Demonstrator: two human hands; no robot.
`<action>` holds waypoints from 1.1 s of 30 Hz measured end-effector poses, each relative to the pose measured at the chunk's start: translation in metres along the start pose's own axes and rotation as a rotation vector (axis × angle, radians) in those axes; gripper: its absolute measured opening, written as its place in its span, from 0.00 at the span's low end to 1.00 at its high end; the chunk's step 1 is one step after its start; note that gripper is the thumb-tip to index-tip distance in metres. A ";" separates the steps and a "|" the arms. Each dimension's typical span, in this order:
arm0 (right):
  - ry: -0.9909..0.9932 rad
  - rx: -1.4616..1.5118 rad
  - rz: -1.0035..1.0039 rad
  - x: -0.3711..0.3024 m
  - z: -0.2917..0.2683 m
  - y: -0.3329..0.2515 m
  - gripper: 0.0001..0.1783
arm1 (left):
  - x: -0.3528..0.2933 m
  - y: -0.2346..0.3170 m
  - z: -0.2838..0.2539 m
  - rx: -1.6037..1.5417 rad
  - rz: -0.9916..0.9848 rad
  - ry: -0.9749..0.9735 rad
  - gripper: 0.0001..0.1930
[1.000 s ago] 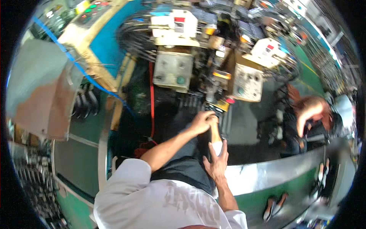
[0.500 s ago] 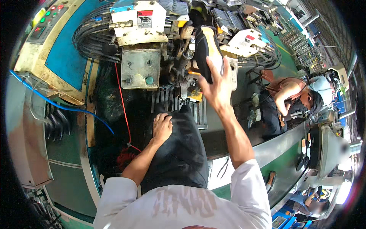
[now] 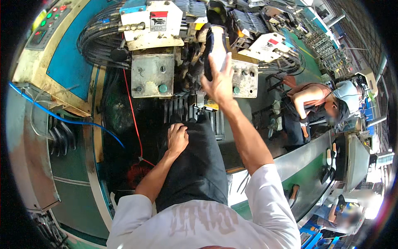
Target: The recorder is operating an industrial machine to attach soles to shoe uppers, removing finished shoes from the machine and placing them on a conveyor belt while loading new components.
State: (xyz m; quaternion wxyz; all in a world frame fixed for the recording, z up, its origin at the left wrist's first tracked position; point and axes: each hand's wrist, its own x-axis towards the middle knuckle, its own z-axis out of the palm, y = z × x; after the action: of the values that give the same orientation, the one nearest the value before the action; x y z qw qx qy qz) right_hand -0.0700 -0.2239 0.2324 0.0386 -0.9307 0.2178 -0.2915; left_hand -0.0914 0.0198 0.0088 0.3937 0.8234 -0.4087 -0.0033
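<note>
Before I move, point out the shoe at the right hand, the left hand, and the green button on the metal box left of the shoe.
Shoe (image 3: 217, 45), head view: on its pale sole.
Left hand (image 3: 178, 138), head view: on its back.
Green button (image 3: 163, 88), head view: on its round face.

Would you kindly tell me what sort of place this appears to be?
Probably a shoe factory floor: black hoses run to a machine housing, a button panel stands at far left, and the right hand is on a shoe-shaped piece.
</note>
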 end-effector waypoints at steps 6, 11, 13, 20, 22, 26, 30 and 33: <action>-0.006 0.083 0.050 -0.013 0.000 -0.007 0.47 | 0.002 -0.002 -0.002 0.026 0.014 0.002 0.09; 0.029 0.027 0.019 -0.002 0.014 -0.004 0.47 | 0.003 -0.009 -0.002 0.081 0.054 0.014 0.12; 0.013 0.052 0.065 0.020 0.017 0.002 0.47 | 0.005 -0.005 -0.002 0.072 0.047 0.001 0.12; -0.042 0.035 0.083 0.112 0.040 0.020 0.47 | 0.009 -0.003 0.006 0.097 0.023 -0.002 0.12; -0.027 -0.058 0.054 0.135 0.048 0.038 0.46 | 0.015 0.004 0.006 0.106 0.033 -0.018 0.11; -0.004 -0.057 0.062 0.152 0.051 0.027 0.45 | 0.016 -0.003 0.006 0.104 0.023 -0.011 0.11; -0.025 0.159 0.118 0.148 0.007 0.007 0.43 | 0.019 -0.004 0.007 0.127 0.031 -0.047 0.12; -0.031 0.164 0.165 0.151 -0.006 0.001 0.41 | 0.018 -0.005 0.012 0.099 0.034 -0.063 0.12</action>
State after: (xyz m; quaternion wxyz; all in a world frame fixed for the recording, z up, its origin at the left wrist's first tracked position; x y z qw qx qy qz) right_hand 0.0376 -0.2894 0.3165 0.1419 -0.9078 0.2683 -0.2896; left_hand -0.0798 0.0016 0.0032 0.3392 0.8344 -0.4344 -0.0025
